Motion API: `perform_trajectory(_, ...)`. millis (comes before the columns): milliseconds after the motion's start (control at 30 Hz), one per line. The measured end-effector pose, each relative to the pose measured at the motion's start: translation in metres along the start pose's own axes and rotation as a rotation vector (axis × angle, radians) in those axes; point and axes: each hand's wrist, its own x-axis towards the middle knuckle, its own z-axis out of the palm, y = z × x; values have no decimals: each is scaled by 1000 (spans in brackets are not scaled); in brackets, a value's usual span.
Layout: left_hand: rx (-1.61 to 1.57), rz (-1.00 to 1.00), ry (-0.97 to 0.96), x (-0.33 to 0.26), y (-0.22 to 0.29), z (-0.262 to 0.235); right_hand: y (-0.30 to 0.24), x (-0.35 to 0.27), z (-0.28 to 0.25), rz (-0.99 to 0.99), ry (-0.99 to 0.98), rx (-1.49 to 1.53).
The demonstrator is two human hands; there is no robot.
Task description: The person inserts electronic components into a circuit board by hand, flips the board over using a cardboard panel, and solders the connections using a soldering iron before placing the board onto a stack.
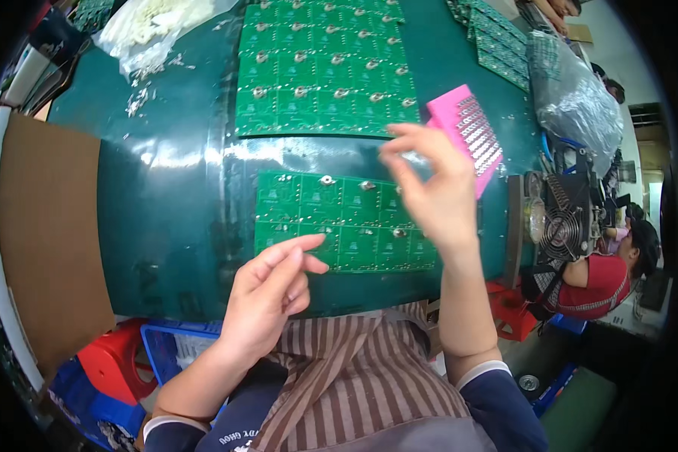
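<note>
A green circuit board panel [358, 245] lies in front of me on the table, with a few round metal parts along its rows. My left hand [267, 294] is over its near left corner, index and middle fingertips apart, the other fingers curled; I see nothing held in it. My right hand [437, 177] hovers above the board's far right part, slightly blurred, with thumb and index finger drawn close in a pinch. Whatever sits between those tips is too small to make out. Just beyond that hand, partly behind it, is a pink foam block [452, 109] bearing rows of small metal parts [481, 135].
A stack of green panels [324, 75] lies beyond the board. White small parts spill from a clear bag [154, 26] at far left. Cardboard [49, 226] borders the left. More panels [497, 49], a plastic bag [576, 98] and a fan [561, 230] stand right; a person in red [599, 282] sits beyond.
</note>
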Motion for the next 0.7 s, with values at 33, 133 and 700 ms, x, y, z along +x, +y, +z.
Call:
perform_trajectory(33, 12, -3, 10, -1, 3, -4, 11, 3, -5, 9, 112, -84)
perform_trajectory(133, 9, 32, 24, 4, -5, 15, 58, 21, -46, 22, 220, -357)
perform_trajectory(700, 20, 74, 23, 9, 1, 21, 36, 7, -54, 12, 163, -570)
